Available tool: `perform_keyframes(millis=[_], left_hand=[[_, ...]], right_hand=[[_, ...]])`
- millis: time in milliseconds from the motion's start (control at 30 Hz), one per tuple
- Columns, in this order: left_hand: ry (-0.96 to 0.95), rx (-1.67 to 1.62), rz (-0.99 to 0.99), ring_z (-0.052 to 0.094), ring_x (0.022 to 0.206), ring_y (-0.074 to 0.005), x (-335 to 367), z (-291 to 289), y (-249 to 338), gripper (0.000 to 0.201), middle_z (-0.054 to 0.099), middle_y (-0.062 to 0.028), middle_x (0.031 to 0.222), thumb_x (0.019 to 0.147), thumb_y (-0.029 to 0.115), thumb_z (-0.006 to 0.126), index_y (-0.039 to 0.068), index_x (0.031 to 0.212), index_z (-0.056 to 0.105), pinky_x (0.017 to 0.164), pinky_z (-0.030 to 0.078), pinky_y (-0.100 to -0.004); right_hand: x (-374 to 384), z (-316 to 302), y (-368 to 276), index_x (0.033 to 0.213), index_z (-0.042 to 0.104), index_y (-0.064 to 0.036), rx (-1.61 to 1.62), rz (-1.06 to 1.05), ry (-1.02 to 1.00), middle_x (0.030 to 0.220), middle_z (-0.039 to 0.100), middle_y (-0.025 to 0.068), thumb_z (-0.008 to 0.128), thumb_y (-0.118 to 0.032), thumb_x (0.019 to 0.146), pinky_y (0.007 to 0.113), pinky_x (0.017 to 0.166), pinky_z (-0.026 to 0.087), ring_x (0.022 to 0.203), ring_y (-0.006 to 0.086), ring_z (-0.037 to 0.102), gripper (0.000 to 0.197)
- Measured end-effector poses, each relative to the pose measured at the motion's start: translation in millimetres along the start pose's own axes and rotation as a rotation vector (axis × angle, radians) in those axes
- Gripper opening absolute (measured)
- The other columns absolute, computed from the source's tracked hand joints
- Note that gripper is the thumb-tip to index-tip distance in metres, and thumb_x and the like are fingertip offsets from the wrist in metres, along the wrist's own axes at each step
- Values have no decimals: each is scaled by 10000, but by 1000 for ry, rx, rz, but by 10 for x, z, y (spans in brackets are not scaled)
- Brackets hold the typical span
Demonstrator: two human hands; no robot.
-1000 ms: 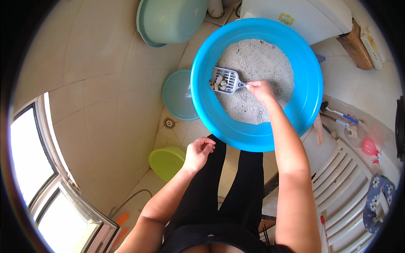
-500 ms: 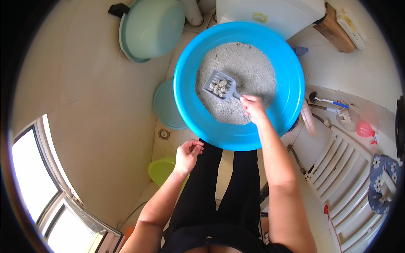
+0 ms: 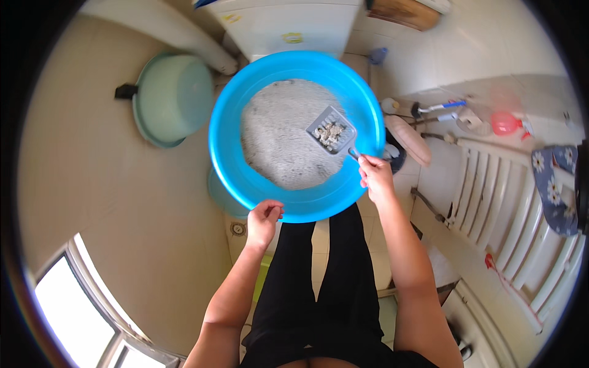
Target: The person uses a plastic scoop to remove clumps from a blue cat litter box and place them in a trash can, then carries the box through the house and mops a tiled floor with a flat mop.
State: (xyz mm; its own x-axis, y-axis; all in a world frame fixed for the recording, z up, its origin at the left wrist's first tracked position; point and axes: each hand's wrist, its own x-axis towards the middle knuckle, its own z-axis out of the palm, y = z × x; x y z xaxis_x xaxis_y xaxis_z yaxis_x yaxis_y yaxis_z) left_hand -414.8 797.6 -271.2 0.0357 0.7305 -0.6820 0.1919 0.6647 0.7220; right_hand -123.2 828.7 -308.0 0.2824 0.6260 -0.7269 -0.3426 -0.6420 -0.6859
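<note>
A grey slotted litter scoop (image 3: 333, 116) is in my right hand (image 3: 377, 178), gripped by its handle. Several pale clumps (image 3: 328, 135) lie in its pan, which is above the right part of a big blue basin (image 3: 362, 116). Grey granular litter (image 3: 279, 135) covers the basin's bottom. My left hand (image 3: 262, 226) overlaps the basin's front left rim with its fingers curled in. Nothing shows between them, and whether they touch the rim is unclear.
A pale green basin (image 3: 178, 98) stands at the left wall, and a lower blue-green one (image 3: 224, 193) is partly under the blue basin. A white cabinet-like box (image 3: 288, 24) is behind. Brushes (image 3: 438, 107), a red spray bottle (image 3: 508, 124) and a white slatted rack (image 3: 503, 208) line the right.
My right hand has brought the loaded scoop toward the basin's right side. My left hand has come up to the rim. The whole view has shifted.
</note>
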Motion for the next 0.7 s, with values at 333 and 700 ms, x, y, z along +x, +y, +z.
perform_keyframes(millis=[333,700], left_hand=[[-79,184,2,581,669,-121,91,129,-39,101,621,-68,760,855,23,520,-7,890,610,622,481,-245],[-50,270,-15,574,682,-137,165,323,6,109,604,-82,777,865,26,506,-26,889,598,654,484,-254]], right_hand=[[-867,-1418,522,945,644,-53,243,136,338,534,418,-44,570,-216,889,231,393,329,426,61,358,188],[1172,-1632,1480,887,669,-91,-1285,-73,754,769,643,133,538,-183,813,404,639,506,728,309,637,175]])
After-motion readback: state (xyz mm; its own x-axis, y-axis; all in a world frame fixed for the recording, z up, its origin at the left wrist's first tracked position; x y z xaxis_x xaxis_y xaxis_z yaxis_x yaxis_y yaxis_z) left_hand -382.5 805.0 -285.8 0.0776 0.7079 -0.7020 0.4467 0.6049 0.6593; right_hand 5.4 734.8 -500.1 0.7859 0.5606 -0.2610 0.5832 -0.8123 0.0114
